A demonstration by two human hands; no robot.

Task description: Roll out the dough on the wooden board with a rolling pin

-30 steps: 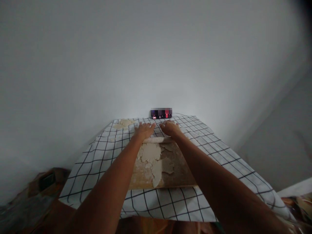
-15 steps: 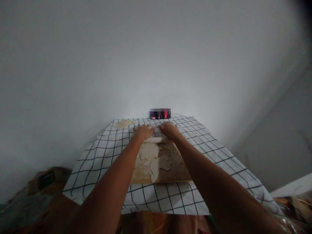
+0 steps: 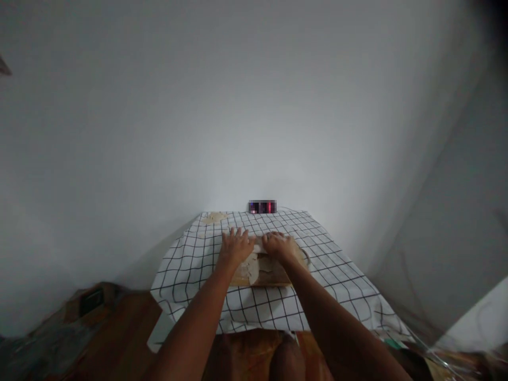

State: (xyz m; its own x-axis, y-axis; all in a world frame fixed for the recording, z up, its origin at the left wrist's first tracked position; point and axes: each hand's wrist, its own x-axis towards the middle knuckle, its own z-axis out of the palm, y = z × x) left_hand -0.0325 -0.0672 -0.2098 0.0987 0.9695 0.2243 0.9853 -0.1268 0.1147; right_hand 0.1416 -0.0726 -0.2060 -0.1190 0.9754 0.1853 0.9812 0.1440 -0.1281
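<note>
A pale rolling pin (image 3: 259, 245) lies crosswise under my two hands, only its middle showing between them. My left hand (image 3: 236, 246) rests on its left part with the fingers stretched forward and spread. On the right part, my right hand (image 3: 278, 245) bends its fingers over the pin. Beneath is a wooden board (image 3: 273, 279) with a thin, cracked sheet of pale dough (image 3: 251, 269) on its near side. My forearms cover both sides of the board, and the hands hide the far part of it.
A black-and-white checked cloth (image 3: 337, 275) covers the table. A flat pale piece of dough (image 3: 215, 217) lies at its far left corner. A phone-like device (image 3: 262, 207) with a blurred screen leans on the wall at the back. A cardboard box (image 3: 91, 304) sits low on the left.
My hands have drawn back with the rolling pin, from the board's far edge onto the board. The view has tilted up and moved back.
</note>
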